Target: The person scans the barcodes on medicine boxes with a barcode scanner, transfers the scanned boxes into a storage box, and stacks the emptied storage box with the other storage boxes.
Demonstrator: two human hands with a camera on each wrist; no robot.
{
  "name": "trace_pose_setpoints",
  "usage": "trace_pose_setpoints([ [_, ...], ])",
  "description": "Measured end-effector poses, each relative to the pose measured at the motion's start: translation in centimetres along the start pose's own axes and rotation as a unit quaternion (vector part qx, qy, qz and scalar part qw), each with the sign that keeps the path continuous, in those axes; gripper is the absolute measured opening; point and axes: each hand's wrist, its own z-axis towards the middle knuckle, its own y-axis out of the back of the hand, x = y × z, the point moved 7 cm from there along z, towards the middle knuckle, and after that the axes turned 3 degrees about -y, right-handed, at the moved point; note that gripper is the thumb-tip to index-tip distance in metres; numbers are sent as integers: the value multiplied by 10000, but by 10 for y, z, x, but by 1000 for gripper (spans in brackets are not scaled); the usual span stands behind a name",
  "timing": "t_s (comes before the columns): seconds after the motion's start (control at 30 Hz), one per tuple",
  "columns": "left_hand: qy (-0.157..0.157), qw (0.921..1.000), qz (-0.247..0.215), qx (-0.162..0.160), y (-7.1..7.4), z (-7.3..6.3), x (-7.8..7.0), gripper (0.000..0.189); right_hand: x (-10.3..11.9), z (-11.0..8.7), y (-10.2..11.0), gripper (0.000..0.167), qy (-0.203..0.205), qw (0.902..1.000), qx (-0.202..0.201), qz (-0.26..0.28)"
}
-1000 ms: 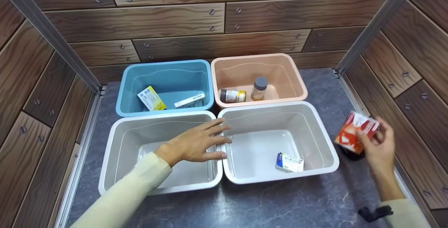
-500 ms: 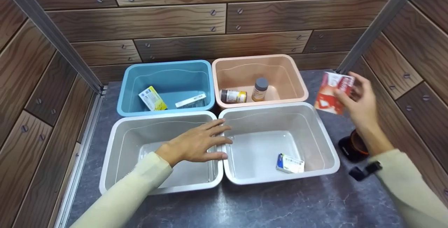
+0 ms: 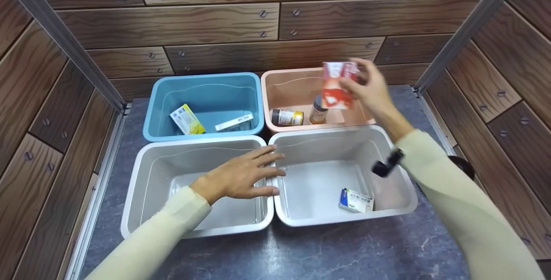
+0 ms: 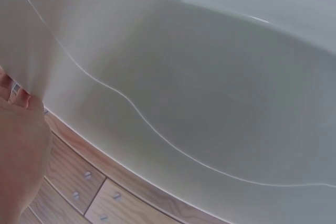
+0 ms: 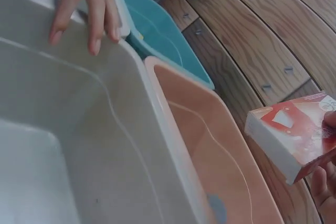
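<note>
With the spot where the four bins meet as the clock's centre, in the head view, a red-and-white box (image 3: 338, 88) is in the air at two o'clock, printed face toward the camera and slightly blurred. The right hand (image 3: 372, 86) grips it from its three o'clock edge, thumb on the printed face, its other fingers bent behind. From the head camera, the box overlaps the peach bin (image 3: 295, 86), also at two o'clock, which holds a lying bottle (image 3: 287, 117) and a dark-capped bottle (image 3: 318, 111), the latter partly covered by the box.

At seven o'clock the left hand (image 3: 245, 179) rests across the touching rims of two bins, fingers straight, spread and grasping nothing. These are the left grey bin (image 3: 181, 166) at eight o'clock and the right grey bin (image 3: 318, 181) at four, with a blue-and-white carton (image 3: 356, 201) inside the latter.

At ten o'clock, the blue bin (image 3: 215, 95) holds a yellow-and-white carton (image 3: 188, 119) and a flat white carton (image 3: 234, 122). A dark round object (image 3: 462, 164), partly hidden by the right sleeve (image 3: 447, 189), is at three o'clock.
</note>
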Motion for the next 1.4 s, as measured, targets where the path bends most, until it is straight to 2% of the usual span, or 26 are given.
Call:
trace_pose_setpoints([
  [0.2,-80,9999,-19,-91,0,-1,-1,63,20,21,-60,59,-353,9981,497,33],
  [0.4,-163,9996,80,-198,2,-1,-1,61,38,34,-116,57,-462,9937,986,251],
  [0.67,-167,9997,77,-137,3,0,-2,62,40,35,-186,47,-568,9888,1330,376],
  [0.83,-125,9998,113,-125,3,0,-1,62,37,27,-227,43,-416,9850,1665,-173],
  [1.0,-82,9999,-48,-89,4,2,0,60,28,19,-251,41,-521,9744,2074,-697],
  [1.13,-58,9999,-124,-104,4,2,1,62,14,13,-263,36,-938,9655,2307,-762],
  [1.23,-53,9997,-179,-137,3,2,2,63,3,10,-269,36,-1096,9632,2314,-823],
  [1.3,-66,9996,-189,-187,3,1,2,63,0,9,-271,44,-987,9625,2332,-970],
  [1.4,-122,9996,-117,-230,2,0,2,64,-2,7,-275,69,-676,9542,2636,-1245],
])
